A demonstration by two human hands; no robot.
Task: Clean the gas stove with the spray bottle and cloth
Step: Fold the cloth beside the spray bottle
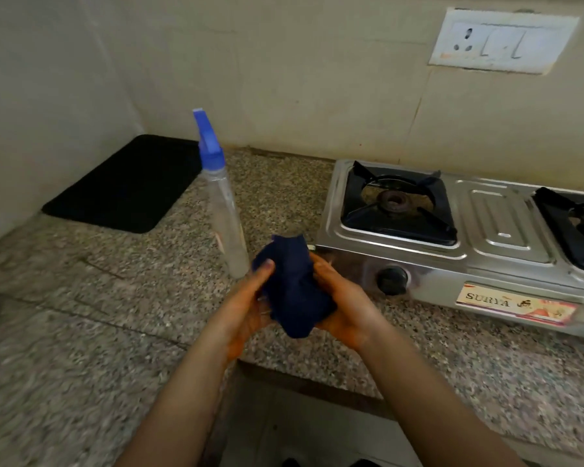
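Fingers [267,269] curl round the cloth [294,291], both hands; upright bottle [225,217] just beyond left hand [246,308], stove [496,220] nearer right hand [344,311].

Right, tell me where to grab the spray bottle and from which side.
Wrap the narrow clear body of the spray bottle just under its blue trigger head, coming from the near side: it stands upright with the nozzle pointing away.

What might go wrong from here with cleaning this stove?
1. The tall, thin spray bottle stands right beside the left hand; a stray nudge might tip it over.
2. The knob sits close to the right hand, so wiping the stove front might turn it by accident.
3. The bunched cloth may snag on the burner grate.
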